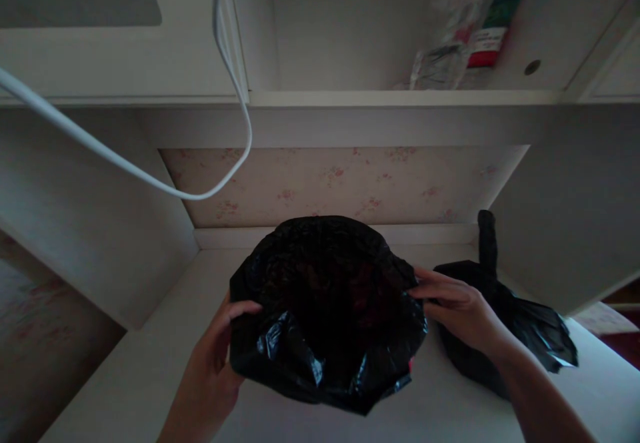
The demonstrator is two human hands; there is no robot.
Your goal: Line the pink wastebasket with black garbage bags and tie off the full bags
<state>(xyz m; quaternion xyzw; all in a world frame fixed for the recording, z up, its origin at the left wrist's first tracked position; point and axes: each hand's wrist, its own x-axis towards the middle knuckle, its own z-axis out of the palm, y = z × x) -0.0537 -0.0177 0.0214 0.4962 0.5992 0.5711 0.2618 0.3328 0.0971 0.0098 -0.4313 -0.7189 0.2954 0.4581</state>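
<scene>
Holding crinkled black plastic bag [293, 353] (2 hands [217, 360] [460, 306])

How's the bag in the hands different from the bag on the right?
The held bag is spread wide open; the other bag is bunched up. The left hand and right hand hold the held bag; the other bag rests on the white surface. Both are black and shiny.

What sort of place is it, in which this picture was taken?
Probably a room in a home, though which room I cannot tell: flower-patterned wallpaper, an open white shelf above a white surface, and an open black plastic bag suggest it.
</scene>
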